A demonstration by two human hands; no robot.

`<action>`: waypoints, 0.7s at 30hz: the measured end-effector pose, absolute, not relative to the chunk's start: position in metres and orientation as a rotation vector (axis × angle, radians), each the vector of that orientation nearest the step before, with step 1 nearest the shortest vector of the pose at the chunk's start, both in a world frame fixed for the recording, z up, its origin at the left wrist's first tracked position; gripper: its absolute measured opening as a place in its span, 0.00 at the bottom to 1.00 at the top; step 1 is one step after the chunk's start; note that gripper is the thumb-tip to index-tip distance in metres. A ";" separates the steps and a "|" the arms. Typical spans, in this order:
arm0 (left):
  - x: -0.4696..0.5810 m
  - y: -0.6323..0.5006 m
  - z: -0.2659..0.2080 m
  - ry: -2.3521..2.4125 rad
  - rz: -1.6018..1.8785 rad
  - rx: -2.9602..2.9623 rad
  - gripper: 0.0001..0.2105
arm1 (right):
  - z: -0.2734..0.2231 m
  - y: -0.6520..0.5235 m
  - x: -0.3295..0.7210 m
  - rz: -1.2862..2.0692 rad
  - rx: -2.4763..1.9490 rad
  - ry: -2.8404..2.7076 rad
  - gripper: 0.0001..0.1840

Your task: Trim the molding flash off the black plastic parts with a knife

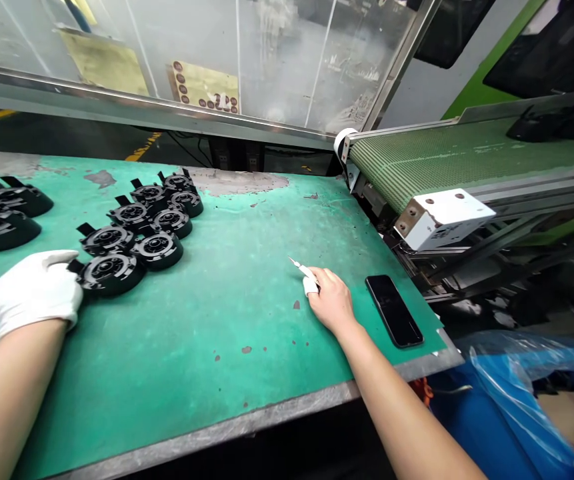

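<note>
My left hand (34, 293), in a white glove, has its fingers curled at the edge of a black round plastic part (111, 272), by its upright tab. The fingertips are partly hidden there. This part lies at the near end of a cluster of several alike black parts (159, 248) on the green table. Farther right, my bare right hand (331, 299) is closed around a small thin pointed tool (301, 267) with a pale handle, its tip directed up and left. Something white wraps a finger of that hand.
More black parts (4, 227) stand at the far left. A black phone (394, 311) lies right of my right hand. Beyond the right edge of the table (247, 300), a green conveyor belt (427, 157) carries black parts. Blue plastic bagging (507, 400) sits lower right.
</note>
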State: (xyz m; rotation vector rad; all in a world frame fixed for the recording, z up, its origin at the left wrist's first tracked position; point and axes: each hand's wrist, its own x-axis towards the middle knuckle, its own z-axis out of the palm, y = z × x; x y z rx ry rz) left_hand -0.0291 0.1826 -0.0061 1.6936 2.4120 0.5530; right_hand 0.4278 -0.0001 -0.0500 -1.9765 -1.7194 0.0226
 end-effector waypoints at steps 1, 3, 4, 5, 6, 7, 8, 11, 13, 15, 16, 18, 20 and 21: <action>-0.029 0.183 -0.006 2.431 0.529 1.693 0.26 | -0.050 0.000 0.428 0.026 -1.974 -1.720 0.14; -0.030 0.184 -0.007 2.468 0.462 1.707 0.25 | -0.050 0.000 0.428 0.030 -1.970 -1.718 0.14; -0.030 0.184 -0.007 2.476 0.444 1.715 0.25 | -0.050 0.000 0.428 0.032 -1.968 -1.717 0.14; -0.030 0.184 -0.007 2.484 0.430 1.720 0.25 | -0.050 -0.001 0.429 0.032 -1.965 -1.715 0.14; -0.031 0.184 -0.007 2.491 0.418 1.724 0.25 | -0.051 -0.001 0.429 0.033 -1.961 -1.714 0.13; -0.030 0.184 -0.007 2.500 0.409 1.724 0.25 | -0.051 -0.001 0.429 0.033 -1.957 -1.714 0.13; -0.030 0.183 -0.007 2.507 0.400 1.725 0.25 | -0.051 -0.001 0.429 0.032 -1.954 -1.714 0.13; -0.028 0.182 -0.005 2.500 0.381 1.746 0.24 | -0.052 -0.001 0.429 0.030 -1.947 -1.713 0.13; -0.027 0.181 -0.004 2.494 0.379 1.754 0.24 | -0.052 -0.001 0.429 0.029 -1.947 -1.711 0.13; -0.027 0.181 -0.003 2.500 0.384 1.743 0.25 | -0.052 -0.001 0.429 0.031 -1.946 -1.712 0.13; -0.027 0.181 -0.003 2.499 0.387 1.739 0.25 | -0.052 -0.001 0.429 0.033 -1.946 -1.713 0.13; -0.027 0.181 -0.003 2.491 0.399 1.731 0.25 | -0.051 -0.001 0.429 0.035 -1.944 -1.715 0.13; -0.027 0.181 -0.003 2.479 0.419 1.720 0.25 | -0.051 -0.001 0.429 0.038 -1.943 -1.716 0.13; -0.028 0.181 -0.003 2.473 0.434 1.713 0.25 | -0.051 -0.001 0.429 0.039 -1.943 -1.716 0.13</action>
